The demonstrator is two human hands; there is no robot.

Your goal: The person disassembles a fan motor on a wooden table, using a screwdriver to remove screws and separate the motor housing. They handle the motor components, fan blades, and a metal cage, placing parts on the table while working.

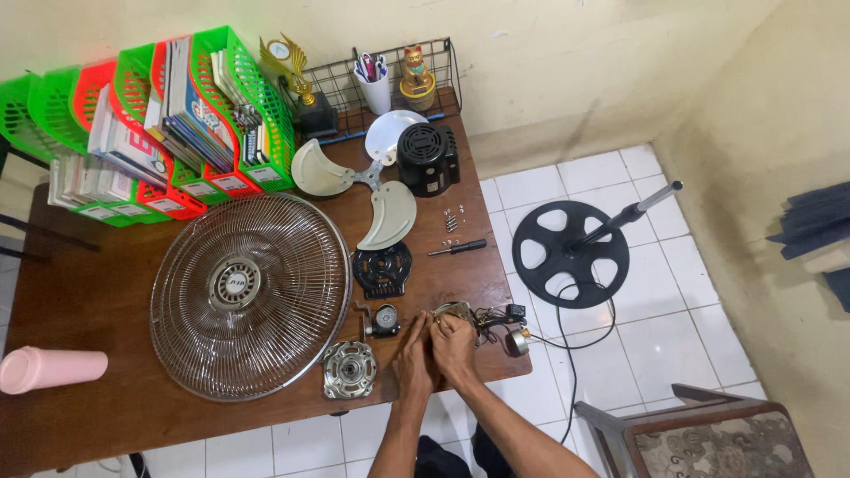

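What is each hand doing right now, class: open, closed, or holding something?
Left hand: curled closed on the wired fan part.
Right hand: closed on that same part.

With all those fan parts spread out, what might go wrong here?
The small screws lie loose near the table edge and might roll off. The cord hangs down to the floor by the fan stand, so a foot could snag it and tug the wired part that both hands grip.
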